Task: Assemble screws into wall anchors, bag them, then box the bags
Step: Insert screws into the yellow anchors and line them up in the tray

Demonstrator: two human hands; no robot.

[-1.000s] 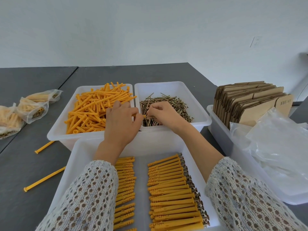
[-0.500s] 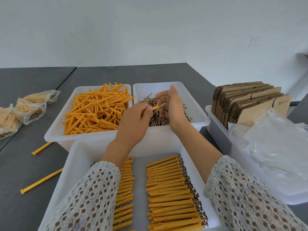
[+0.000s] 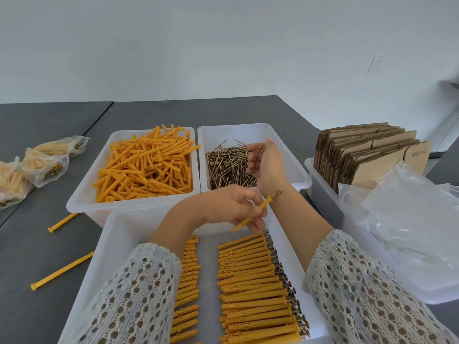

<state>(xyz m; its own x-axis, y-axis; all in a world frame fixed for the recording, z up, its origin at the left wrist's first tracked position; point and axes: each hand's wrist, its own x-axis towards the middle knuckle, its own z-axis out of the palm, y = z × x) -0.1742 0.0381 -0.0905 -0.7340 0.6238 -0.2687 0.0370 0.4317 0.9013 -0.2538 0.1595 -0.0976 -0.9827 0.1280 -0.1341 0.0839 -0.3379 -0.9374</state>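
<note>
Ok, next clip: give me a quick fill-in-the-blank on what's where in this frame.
1. The left hand pinches an orange ____ with a screw in it.
2. The right hand hovers over the bin of loose ____.
3. The flattened cardboard boxes stand in a bin on the ____ side of the table.

Missing: anchor; screws; right

The left sleeve [image 3: 139, 301] hides part of the left anchor row [image 3: 187, 281]; frame cuts both.

Packing workshop: parts bins [image 3: 82, 194], flat cartons [image 3: 367, 155].
</note>
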